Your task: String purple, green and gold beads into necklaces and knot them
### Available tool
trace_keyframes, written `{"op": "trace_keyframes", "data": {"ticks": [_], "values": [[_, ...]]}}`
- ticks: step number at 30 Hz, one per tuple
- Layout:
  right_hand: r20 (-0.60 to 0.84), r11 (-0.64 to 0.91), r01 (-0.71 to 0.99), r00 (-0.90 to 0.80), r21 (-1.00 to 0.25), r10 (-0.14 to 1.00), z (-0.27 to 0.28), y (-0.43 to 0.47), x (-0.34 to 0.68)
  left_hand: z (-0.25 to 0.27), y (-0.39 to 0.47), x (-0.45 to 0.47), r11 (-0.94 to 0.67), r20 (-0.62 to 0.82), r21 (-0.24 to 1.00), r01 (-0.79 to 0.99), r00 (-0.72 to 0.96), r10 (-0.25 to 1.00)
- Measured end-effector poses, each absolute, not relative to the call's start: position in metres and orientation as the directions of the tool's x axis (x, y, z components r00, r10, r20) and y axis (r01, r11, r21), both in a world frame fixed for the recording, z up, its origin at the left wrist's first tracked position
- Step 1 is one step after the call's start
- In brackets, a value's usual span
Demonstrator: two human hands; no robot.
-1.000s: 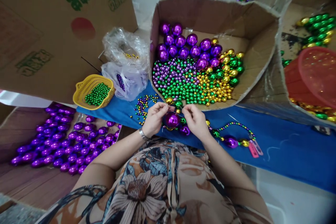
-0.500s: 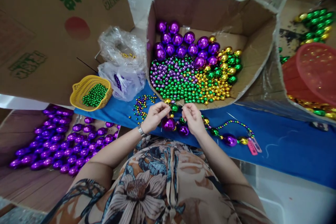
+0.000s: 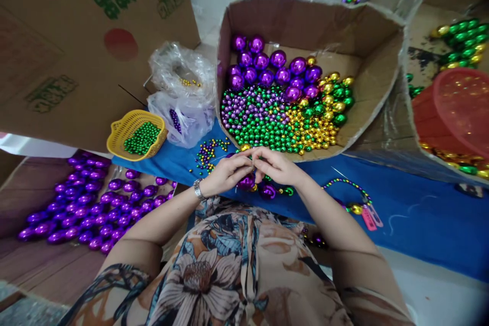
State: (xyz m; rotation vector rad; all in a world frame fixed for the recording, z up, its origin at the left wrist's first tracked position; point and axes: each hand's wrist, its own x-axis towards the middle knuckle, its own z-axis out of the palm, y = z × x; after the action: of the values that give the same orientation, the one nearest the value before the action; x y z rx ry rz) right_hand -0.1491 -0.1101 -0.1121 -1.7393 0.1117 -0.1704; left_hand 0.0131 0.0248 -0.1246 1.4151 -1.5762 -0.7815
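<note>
Your left hand (image 3: 226, 172) and right hand (image 3: 277, 165) meet at the fingertips beside large purple beads (image 3: 267, 192) on the blue bench (image 3: 424, 226); whether either grip (fingers curled) holds anything cannot be told. Beads probably light, hard, slippery: pinch across the middle.

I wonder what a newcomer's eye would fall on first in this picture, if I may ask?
Probably the shiny purple, green and gold round beads in the open brown cardboard box, just beyond the left hand and right hand. Next, perhaps, the glossy purple beads at lower left and the translucent red plastic tub at far right.
</note>
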Motion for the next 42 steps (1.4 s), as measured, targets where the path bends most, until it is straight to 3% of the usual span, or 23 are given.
{"op": "trace_keyframes", "data": {"ticks": [4,10,13,18,25,29,32,37,42], "values": [[0.021,-0.268,-0.01,0.994,-0.963,-0.111,-0.108,-0.115,-0.144,-0.128,0.026,0.014,0.133,0.154,0.924,-0.36,0.032,-0.987],[-0.013,-0.365,-0.059,0.992,-0.929,-0.129,-0.096,-0.117,-0.145,-0.13,0.029,0.014,0.082,0.11,0.964,-0.254,0.102,-0.989],[0.018,-0.439,-0.07,0.981,-0.896,-0.193,-0.094,-0.119,-0.147,-0.129,0.03,0.012,0.061,0.095,0.973,-0.224,0.141,-0.986],[0.189,-0.692,-0.129,0.912,-0.71,-0.363,-0.099,-0.117,-0.152,-0.128,0.031,0.003,0.02,0.056,0.988,-0.152,0.234,-0.971],[0.215,-0.872,-0.2,0.922,-0.446,-0.321,-0.105,-0.113,-0.16,-0.132,0.03,0.001,0.097,0.112,0.993,-0.062,0.311,-0.944],[0.15,-0.809,-0.168,0.942,-0.563,-0.3,-0.096,-0.113,-0.163,-0.13,0.028,0.007,0.149,0.223,0.945,-0.291,0.241,-0.944],[0.119,-0.745,-0.142,0.951,-0.651,-0.286,-0.092,-0.113,-0.163,-0.127,0.027,0.008,0.13,0.229,0.913,-0.386,0.222,-0.948],[0.118,-0.753,-0.151,0.949,-0.641,-0.291,-0.094,-0.109,-0.16,-0.12,0.027,0.005,0.099,0.198,0.88,-0.465,0.169,-0.965],[0.092,-0.754,-0.156,0.957,-0.638,-0.276,-0.093,-0.11,-0.157,-0.123,0.025,0.004,0.128,0.266,0.824,-0.553,0.177,-0.948]]}}
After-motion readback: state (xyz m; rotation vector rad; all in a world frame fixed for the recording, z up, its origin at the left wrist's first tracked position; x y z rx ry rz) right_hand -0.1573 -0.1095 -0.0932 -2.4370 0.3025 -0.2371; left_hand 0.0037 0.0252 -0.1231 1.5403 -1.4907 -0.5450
